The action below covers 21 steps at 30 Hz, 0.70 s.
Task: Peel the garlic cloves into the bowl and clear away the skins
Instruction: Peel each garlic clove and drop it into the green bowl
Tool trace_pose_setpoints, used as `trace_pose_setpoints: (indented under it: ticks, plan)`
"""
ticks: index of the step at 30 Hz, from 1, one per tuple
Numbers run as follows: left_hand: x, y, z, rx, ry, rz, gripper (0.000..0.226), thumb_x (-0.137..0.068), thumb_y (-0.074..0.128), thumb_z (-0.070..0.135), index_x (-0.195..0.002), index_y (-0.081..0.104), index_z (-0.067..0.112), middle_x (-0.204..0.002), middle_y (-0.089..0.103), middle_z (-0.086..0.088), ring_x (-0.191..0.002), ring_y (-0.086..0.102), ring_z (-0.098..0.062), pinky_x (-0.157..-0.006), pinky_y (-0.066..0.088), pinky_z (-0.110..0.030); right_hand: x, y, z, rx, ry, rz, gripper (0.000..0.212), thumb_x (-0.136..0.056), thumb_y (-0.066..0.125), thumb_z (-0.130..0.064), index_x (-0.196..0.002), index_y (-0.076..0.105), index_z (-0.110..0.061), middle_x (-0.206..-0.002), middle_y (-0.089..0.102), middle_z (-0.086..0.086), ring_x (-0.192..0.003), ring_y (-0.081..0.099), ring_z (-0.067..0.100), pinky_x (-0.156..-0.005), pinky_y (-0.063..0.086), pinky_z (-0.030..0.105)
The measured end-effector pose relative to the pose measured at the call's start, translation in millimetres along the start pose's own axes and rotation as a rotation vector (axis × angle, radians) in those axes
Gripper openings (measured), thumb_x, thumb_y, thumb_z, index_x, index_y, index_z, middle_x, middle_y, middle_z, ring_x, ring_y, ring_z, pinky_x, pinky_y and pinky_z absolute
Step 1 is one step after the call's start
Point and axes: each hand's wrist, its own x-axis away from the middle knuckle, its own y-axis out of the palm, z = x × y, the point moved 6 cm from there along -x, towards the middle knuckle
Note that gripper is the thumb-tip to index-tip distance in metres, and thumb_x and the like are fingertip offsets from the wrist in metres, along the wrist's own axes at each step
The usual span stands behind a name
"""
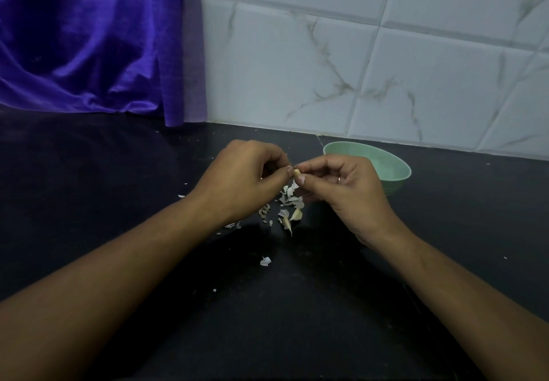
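My left hand [240, 178] and my right hand [347, 187] meet above the black counter, both pinching one small garlic clove [296, 171] between fingertips; most of it is hidden by the fingers. Under the hands lies a loose heap of white garlic skins [288, 202], with an unpeeled clove [296, 214] among them. More scraps of skin [265, 261] lie nearer to me. A pale green bowl [395, 169] stands just behind and to the right of my right hand; its inside is mostly hidden.
The black counter [118, 202] runs to a white marble-patterned tiled wall [386, 68] at the back. A purple cloth [89, 38] hangs down at the back left to the counter's surface.
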Motion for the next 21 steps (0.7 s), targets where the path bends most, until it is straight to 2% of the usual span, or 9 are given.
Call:
trace_pose_setpoints:
  ticks: [3, 6, 10, 14, 19, 21]
  plan:
    - [-0.3, -0.6, 2.3, -0.053, 0.028, -0.022, 0.025, -0.091, 0.059, 0.044, -0.086, 0.075, 0.027, -0.074, 0.072, 0.011, -0.073, 0.068, -0.005, -0.069, 0.057, -0.039, 0.4, -0.7, -0.2, 0.033, -0.006, 0.001, 0.011, -0.089, 0.080, -0.008, -0.100, 0.080, -0.005, -0.086, 0.078, 0.015, -0.080, 0.076, 0.034, -0.081, 0.063, 0.053]
    - [0.3, -0.8, 6.1, -0.149, 0.056, -0.045, 0.029, -0.090, 0.053, 0.047, -0.088, 0.074, 0.027, -0.076, 0.071, 0.011, -0.074, 0.067, -0.009, -0.069, 0.057, -0.039, 1.4, 0.1, -0.4, 0.084, -0.014, -0.002, 0.011, -0.089, 0.080, -0.010, -0.100, 0.081, -0.008, -0.083, 0.079, 0.012, -0.080, 0.076, 0.036, -0.081, 0.063, 0.054]
    - [2.4, 0.7, 10.2, -0.254, 0.086, -0.055, 0.030, -0.090, 0.051, 0.047, -0.090, 0.073, 0.028, -0.080, 0.069, 0.010, -0.077, 0.065, -0.015, -0.070, 0.056, -0.040, 3.1, 1.8, -2.2, 0.195, -0.043, -0.005, 0.009, -0.089, 0.080, -0.013, -0.097, 0.083, -0.014, -0.078, 0.079, 0.003, -0.075, 0.076, 0.026, -0.076, 0.063, 0.043]
    - [4.0, 5.4, 12.3, -0.320, 0.093, -0.052, 0.023, -0.093, 0.058, 0.044, -0.087, 0.072, 0.026, -0.078, 0.068, 0.008, -0.074, 0.064, -0.017, -0.065, 0.053, -0.036, 5.9, 4.0, -5.6, 0.305, -0.101, 0.006, 0.011, -0.088, 0.080, -0.010, -0.096, 0.083, -0.017, -0.078, 0.078, -0.003, -0.073, 0.075, 0.018, -0.069, 0.061, 0.035]
    - [6.2, 6.4, 10.5, -0.255, 0.023, 0.026, 0.018, -0.088, 0.065, 0.039, -0.079, 0.071, 0.025, -0.066, 0.064, 0.009, -0.067, 0.061, -0.011, -0.063, 0.048, -0.031, 7.1, 5.8, -7.6, 0.277, -0.106, 0.009, 0.011, -0.088, 0.079, -0.009, -0.095, 0.083, -0.016, -0.076, 0.078, -0.005, -0.072, 0.076, 0.014, -0.067, 0.058, 0.024]
    - [6.0, 4.4, 8.3, -0.216, -0.016, 0.062, 0.016, -0.085, 0.068, 0.039, -0.076, 0.070, 0.026, -0.063, 0.062, 0.012, -0.066, 0.061, -0.007, -0.063, 0.046, -0.029, 7.2, 6.2, -8.4, 0.235, -0.103, 0.008, 0.009, -0.089, 0.079, -0.009, -0.096, 0.083, -0.014, -0.077, 0.079, -0.003, -0.073, 0.076, 0.015, -0.068, 0.059, 0.023]
